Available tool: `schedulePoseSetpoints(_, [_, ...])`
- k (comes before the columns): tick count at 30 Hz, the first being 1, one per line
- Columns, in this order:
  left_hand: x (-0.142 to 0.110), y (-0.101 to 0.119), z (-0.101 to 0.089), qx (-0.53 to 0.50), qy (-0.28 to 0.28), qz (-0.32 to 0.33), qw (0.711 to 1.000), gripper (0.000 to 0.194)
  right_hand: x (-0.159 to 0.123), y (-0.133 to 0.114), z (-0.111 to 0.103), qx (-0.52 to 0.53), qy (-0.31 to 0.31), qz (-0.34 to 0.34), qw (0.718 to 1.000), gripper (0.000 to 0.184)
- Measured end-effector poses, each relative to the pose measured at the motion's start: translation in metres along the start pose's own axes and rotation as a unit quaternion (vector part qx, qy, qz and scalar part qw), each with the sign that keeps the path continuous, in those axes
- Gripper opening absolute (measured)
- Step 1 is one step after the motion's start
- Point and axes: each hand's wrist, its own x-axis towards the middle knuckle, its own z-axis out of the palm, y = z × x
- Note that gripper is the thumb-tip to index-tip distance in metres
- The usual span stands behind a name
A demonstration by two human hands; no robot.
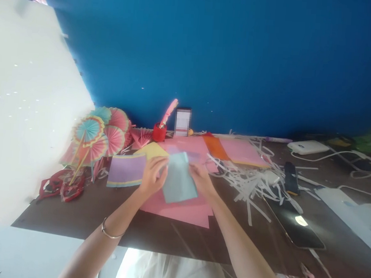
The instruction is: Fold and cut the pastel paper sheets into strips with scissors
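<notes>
light-blue paper sheet over pink sheets on desk, long axis running away from person, right hand pinching right edge, left hand curled at left edge, hold unclear.

The counter looks like a papercraft workspace. Coloured sheets show at six o'clock, pleated fans at nine, cut white strips at four.

From my end I see a broad, flat, deep-blue wall behind a dark brown, straight-edged table, 1 bright white, speckled upright surface at left, and pale-grey floor below.
</notes>
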Motion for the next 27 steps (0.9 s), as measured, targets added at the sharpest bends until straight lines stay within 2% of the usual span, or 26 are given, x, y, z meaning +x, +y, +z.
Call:
schedulePoseSetpoints(2, [0.003, -0.002, -0.003, -0.066, 0.029, -0.115, 0.991, 0.029, -0.002, -0.005, -0.001, -0.007, -0.036, 0.005, 0.999, 0.024])
schedulePoseSetpoints(3, [0.005, -0.003, -0.004, -0.109, 0.024, -0.171, 0.979, 0.031, -0.003, -0.008, -0.001, -0.016, -0.055, 0.007, 0.998, 0.024])
schedulePoseSetpoints(5, [0.007, -0.006, -0.005, -0.190, -0.027, -0.260, 0.946, 0.036, -0.005, -0.010, 0.000, -0.033, -0.095, 0.008, 0.995, 0.026])
schedulePoseSetpoints(7, [0.008, -0.007, -0.004, -0.227, -0.116, -0.305, 0.918, 0.039, -0.006, -0.010, 0.002, -0.047, -0.134, 0.015, 0.990, 0.027])
schedulePoseSetpoints(9, [0.008, -0.007, -0.002, -0.210, -0.182, -0.304, 0.911, 0.038, -0.007, -0.009, 0.004, -0.057, -0.167, 0.021, 0.984, 0.028])
schedulePoseSetpoints(11, [0.007, -0.006, 0.002, -0.170, -0.203, -0.283, 0.922, 0.040, -0.008, -0.008, 0.006, -0.064, -0.191, 0.019, 0.979, 0.028])
schedulePoseSetpoints(15, [0.004, -0.009, 0.006, -0.131, -0.205, -0.277, 0.930, 0.048, -0.009, -0.010, 0.005, -0.070, -0.201, 0.028, 0.977, 0.029])
schedulePoseSetpoints(27, [0.007, -0.021, 0.002, -0.163, -0.175, -0.302, 0.923, 0.046, -0.010, -0.017, 0.000, -0.062, -0.183, 0.051, 0.980, 0.021])
